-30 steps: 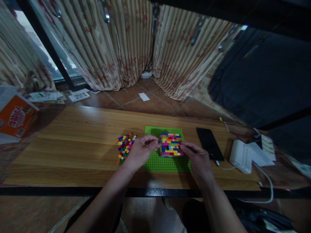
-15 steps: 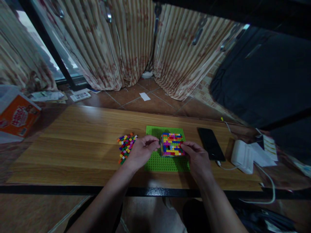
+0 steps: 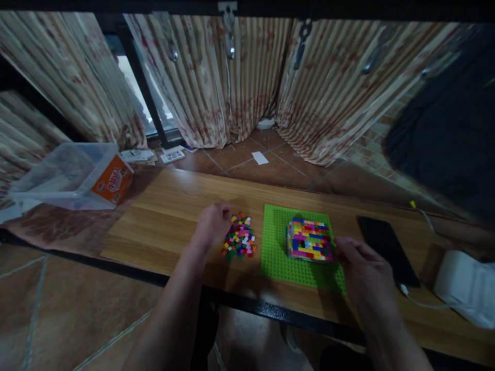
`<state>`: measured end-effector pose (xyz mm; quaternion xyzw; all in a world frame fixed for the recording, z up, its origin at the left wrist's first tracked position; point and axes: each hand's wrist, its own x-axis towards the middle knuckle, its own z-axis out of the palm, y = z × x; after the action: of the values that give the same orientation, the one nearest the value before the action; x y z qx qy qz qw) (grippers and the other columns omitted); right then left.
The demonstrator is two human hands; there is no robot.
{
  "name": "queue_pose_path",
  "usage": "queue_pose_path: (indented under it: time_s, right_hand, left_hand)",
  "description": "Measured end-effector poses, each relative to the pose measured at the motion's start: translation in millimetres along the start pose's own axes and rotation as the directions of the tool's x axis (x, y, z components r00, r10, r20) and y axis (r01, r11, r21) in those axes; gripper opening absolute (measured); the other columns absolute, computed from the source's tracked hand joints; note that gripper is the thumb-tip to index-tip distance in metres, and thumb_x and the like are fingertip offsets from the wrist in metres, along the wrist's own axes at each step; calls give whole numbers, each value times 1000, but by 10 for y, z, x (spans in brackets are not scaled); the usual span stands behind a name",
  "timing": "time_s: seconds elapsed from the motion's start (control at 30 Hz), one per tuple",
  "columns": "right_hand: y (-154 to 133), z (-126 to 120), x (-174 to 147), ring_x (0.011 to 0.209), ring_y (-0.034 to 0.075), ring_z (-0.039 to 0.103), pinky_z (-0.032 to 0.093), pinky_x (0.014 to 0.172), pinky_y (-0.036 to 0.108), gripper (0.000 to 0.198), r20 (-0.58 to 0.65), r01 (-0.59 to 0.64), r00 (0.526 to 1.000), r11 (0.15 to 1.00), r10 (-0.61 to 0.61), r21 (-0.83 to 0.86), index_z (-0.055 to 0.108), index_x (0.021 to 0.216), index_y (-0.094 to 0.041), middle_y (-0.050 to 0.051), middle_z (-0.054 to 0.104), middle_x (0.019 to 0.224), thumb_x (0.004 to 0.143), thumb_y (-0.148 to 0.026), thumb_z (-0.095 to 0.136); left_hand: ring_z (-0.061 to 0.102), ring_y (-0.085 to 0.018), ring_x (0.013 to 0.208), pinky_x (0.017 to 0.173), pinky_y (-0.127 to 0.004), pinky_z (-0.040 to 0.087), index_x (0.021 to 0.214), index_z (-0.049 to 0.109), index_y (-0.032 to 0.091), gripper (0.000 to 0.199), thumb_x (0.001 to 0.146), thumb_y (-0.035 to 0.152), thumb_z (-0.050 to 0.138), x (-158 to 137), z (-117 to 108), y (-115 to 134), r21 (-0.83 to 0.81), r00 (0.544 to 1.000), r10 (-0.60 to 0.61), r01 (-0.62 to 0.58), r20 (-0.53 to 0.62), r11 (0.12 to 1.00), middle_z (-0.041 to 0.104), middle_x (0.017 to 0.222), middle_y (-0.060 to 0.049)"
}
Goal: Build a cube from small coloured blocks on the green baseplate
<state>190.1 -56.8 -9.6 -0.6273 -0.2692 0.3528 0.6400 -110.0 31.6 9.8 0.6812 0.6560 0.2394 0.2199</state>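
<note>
My left hand (image 3: 214, 225) hovers at the left upper edge of a pile of small multicoloured toy bricks (image 3: 240, 238). Its fingers are curled together, and whether a brick is between them is hidden. A box-like block built of colourful toy bricks (image 3: 309, 239) sits on a green studded baseplate (image 3: 276, 265), with rows of bricks and a small dark gap on top. Just right of that block is my right hand (image 3: 365, 268), thumb and fingers pinched close to its right edge. Anything in that pinch is too small to make out.
A black phone (image 3: 388, 250) with a white cable lies right of the baseplate, near a white device (image 3: 464, 286). A clear plastic bin (image 3: 77, 175) with an orange label stands left of the wooden board (image 3: 154, 221). Papers (image 3: 172, 155) and curtains (image 3: 247, 87) are behind.
My left hand has moved left from beside the brick block to the loose pile. My right hand has drawn slightly away from the block's right side. The view has turned left.
</note>
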Motion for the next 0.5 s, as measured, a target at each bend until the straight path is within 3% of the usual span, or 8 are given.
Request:
queue_pose_path:
  time_s: [0.2, 0.5]
  right_hand:
    - [25, 7, -4, 62, 10, 52, 43, 57, 22, 29, -3, 14, 1000, 999, -15, -30, 74, 74, -20, -2, 62, 66, 59, -41, 88]
    - [-44, 46, -12, 61, 9, 52, 42, 56, 22, 29, -7, 14, 1000, 998, -14, -60, 73, 69, -18, -2, 61, 64, 57, -40, 87]
  left_hand:
    - [66, -22, 94, 87, -31, 49, 95, 74, 19, 27, 84, 12, 50, -28, 148, 78, 82, 977, 201, -207, 76, 975, 74, 98, -9]
    - [64, -23, 100, 98, -35, 46, 94, 74, 17, 29, 82, 9, 50, 97, 225, 104, 230, 973, 218, -229, 71, 946, 73, 99, -10]
